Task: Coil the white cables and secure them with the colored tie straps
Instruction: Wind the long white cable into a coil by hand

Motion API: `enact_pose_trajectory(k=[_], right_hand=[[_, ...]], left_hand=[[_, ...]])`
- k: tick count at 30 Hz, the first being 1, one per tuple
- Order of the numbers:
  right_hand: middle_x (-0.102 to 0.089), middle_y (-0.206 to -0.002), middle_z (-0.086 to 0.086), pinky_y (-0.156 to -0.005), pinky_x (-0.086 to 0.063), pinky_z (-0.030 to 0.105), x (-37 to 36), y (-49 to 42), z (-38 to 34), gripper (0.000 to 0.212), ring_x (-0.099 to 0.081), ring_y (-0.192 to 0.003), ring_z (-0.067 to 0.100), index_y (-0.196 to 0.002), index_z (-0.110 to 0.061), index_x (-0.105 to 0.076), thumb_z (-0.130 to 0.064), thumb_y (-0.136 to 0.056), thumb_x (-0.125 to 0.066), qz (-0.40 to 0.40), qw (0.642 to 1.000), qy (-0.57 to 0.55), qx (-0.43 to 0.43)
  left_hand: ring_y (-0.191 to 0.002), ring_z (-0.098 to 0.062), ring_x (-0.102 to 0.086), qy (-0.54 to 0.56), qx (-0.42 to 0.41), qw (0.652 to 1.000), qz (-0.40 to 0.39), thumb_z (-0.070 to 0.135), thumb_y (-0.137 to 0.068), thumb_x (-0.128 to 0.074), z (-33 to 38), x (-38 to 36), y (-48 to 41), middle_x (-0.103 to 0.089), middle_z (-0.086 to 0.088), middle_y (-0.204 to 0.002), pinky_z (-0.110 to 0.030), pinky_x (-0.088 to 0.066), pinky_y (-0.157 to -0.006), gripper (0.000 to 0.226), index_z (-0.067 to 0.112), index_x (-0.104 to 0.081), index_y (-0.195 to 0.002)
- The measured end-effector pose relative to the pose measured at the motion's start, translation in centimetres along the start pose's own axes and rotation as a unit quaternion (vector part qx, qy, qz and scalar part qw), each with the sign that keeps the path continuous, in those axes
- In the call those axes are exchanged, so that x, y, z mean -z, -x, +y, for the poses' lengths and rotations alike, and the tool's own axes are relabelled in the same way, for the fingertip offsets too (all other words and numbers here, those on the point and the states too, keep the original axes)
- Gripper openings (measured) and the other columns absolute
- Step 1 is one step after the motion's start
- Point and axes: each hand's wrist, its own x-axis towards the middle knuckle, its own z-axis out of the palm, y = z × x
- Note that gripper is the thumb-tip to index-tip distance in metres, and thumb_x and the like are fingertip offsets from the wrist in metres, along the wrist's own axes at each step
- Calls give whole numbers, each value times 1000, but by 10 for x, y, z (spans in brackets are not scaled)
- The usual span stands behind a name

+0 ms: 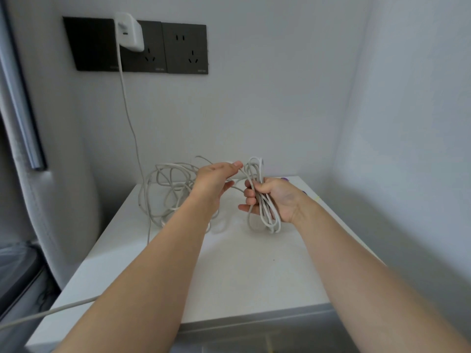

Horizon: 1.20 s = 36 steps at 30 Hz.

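Observation:
My right hand [276, 200] grips a bundle of white cable loops [265, 215] held upright above the white tabletop [242, 271]. Loops stick out above and below the fist. My left hand [216, 178] is just left of it, pinching a strand of the same white cable between thumb and fingers. A loose tangle of white cable [168, 192] lies on the table's far left, partly hidden by my left forearm. Behind my right hand a purple tie strap [285, 179] shows on the table, and a second coloured bit [304, 192] peeks out by my wrist.
A white charger [130, 31] sits in a dark wall socket panel [163, 47], its cord [130, 118] hanging down to the table. Another white cord [51, 312] runs off the table's left edge. Walls close in behind and on the right. Grey furniture [23, 200] stands left.

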Motion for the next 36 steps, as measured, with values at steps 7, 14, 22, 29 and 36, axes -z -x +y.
enact_pose_trajectory(k=[7,14,22,29,36], right_hand=[[-47,-54,1,-49,-49,22,-3,2,0,23,-42,-39,8,-89,-7,-47,-11,-101,-28,-52,996,-75,-6],[-43,-57,-1,-43,-39,20,-3,2,5,25,-38,-41,6,-93,-3,-51,-13,-99,-29,-105,994,-22,5],[-42,-55,-2,-35,-38,19,5,1,4,19,-38,-35,4,-86,-5,-49,-13,-78,-64,-170,983,-58,-32],[-45,-56,0,-34,-37,18,10,4,0,19,-30,-37,5,-76,-5,-64,-6,-66,-80,-252,961,-99,-59],[-46,-58,2,-35,-38,18,11,5,0,13,-23,-44,6,-79,-4,-63,-4,-72,-74,-264,954,-108,-93]], left_hand=[[-82,-13,-58,22,-2,1000,16,7,-84,-64,-2,1,-1,-65,-6,-87,-21,-45,-74,4,6,-67,-87],[-61,-13,-60,45,0,998,-43,5,-88,-59,-2,3,-1,-68,-5,-75,-19,-50,-61,9,2,-67,-85],[-61,-10,-64,104,33,976,-186,7,-96,-39,-1,7,0,-68,-1,-74,-19,-52,-63,21,4,-58,-105],[-100,-16,-65,148,12,943,-298,-1,-84,-50,-7,13,-1,-67,-1,-113,-28,-53,-88,42,14,-52,-123],[-85,-13,-68,135,-15,959,-251,-4,-86,-44,-8,11,-2,-72,1,-96,-25,-54,-78,33,10,-57,-112]])
